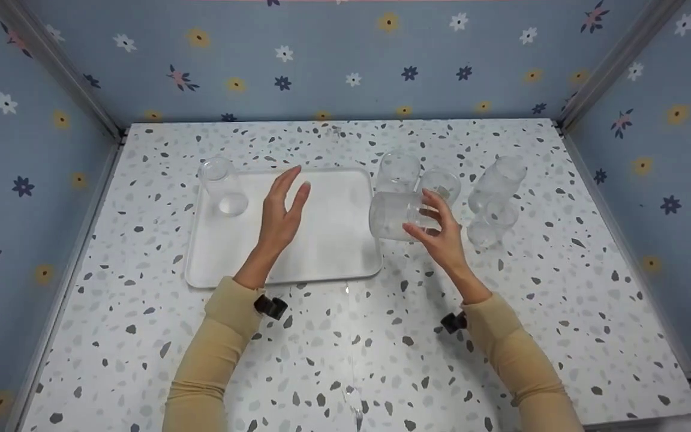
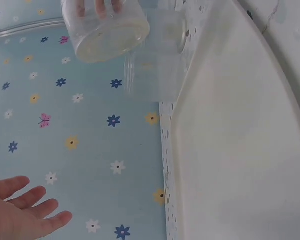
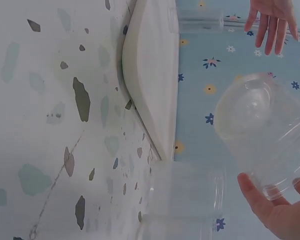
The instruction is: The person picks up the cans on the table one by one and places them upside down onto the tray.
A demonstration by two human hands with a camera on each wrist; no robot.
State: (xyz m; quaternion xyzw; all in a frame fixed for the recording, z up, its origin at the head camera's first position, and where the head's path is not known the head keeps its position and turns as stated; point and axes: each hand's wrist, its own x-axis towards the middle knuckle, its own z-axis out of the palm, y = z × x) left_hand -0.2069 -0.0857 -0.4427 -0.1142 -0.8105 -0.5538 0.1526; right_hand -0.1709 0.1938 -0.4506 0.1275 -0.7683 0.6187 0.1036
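My right hand grips a clear plastic jar near its rim end, thumb on one side and fingers on the other. The jar is tilted on its side in the air, its base toward the right edge of the white tray. In the right wrist view the same jar shows its round base. My left hand hovers over the tray with fingers extended and nothing in them. Another clear jar stands upright on the tray's back left corner.
Right of the tray stand more clear jars: one at the back, one beside it, and others farther right. Flower-patterned panels wall the speckled table at the back and both sides.
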